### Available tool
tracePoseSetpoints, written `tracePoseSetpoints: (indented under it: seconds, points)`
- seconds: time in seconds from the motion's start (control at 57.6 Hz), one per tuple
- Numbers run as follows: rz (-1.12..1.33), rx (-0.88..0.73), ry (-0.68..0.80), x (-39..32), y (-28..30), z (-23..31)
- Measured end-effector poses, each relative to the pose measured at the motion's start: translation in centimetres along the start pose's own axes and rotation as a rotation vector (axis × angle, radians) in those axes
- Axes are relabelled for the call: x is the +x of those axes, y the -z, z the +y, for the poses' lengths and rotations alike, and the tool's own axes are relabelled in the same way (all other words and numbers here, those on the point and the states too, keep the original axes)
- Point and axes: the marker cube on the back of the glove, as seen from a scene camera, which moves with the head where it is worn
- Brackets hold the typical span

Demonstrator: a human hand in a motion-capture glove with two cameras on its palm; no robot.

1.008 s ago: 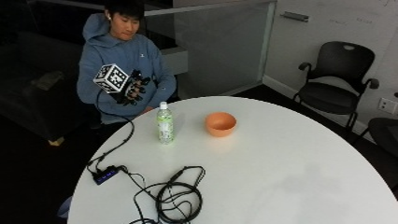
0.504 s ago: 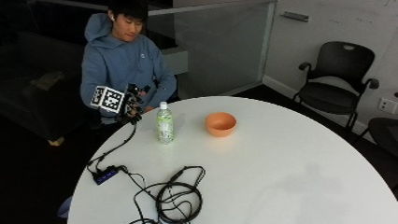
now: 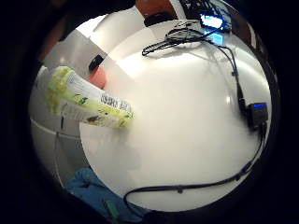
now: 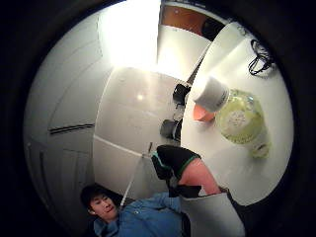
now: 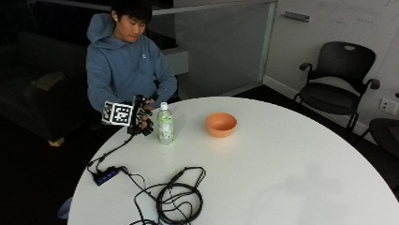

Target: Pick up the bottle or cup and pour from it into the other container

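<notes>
Round white table [image 5: 299,154] stands in an office room with glass partitions; a black chair [image 5: 336,89] sits at 2 o'clock from the table centre.

Bottle [image 5: 165,124]: upright on the table toward 10 o'clock, white cap on, pale green label. Bowl [image 5: 221,124]: orange, upright, at 3 o'clock from the bottle, near it but apart.

Right hand [image 5: 142,121]: gloved, at 9 o'clock from the bottle, just beside its upper half. Contact with the bottle cannot be confirmed from the outside view. Finger state: cannot tell; no view shows how far the fingers are spread, and nothing is seen held.

Palm views: the bottle [image 3: 88,100] fills a large part of the little-finger-side view and its cap and shoulder [image 4: 232,111] appear close in the thumb-side view, with the bowl [image 4: 202,113] behind it.

Coiled black cable [image 5: 178,199] lies on the table toward 7 o'clock; a small black box [image 5: 106,176] lies at the table edge.
</notes>
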Motion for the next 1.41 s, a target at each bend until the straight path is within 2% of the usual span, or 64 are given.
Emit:
tracePoseSetpoints:
  seconds: [0.278, 0.486, 0.539, 0.591, 0.625, 0.712, 0.782, 0.816, 0.869, 0.903, 1.094, 1.233, 1.407]
  points:
    - [-0.121, -0.021, -0.013, 0.4, -3.6, -0.6]
    - [-0.348, 0.042, -0.024, 0.4, -6.3, -0.9]
    - [-0.372, 0.105, 0.005, 0.5, -6.6, -1.3]
    - [-0.378, 0.277, 0.097, 0.7, -6.7, -2.8]
    - [-0.381, 0.327, 0.115, 0.7, -6.8, -3.1]
    - [-0.377, 0.22, -0.013, 0.6, -7.1, -1.7]
    - [-0.372, 0.235, -0.04, 0.6, -7.1, -1.9]
    - [-0.367, 0.273, -0.009, 0.8, -7.3, -2.0]
    - [-0.346, 0.385, 0.136, 1.3, -7.5, -2.9]
    - [-0.342, 0.427, 0.174, 1.4, -7.6, -3.2]
    - [-0.332, 0.334, -0.016, 0.5, -8.4, -1.7]
    - [-0.241, 0.283, -0.097, -1.0, -8.2, -4.0]
    - [0.001, 0.124, -0.021, -3.9, -8.5, -6.1]
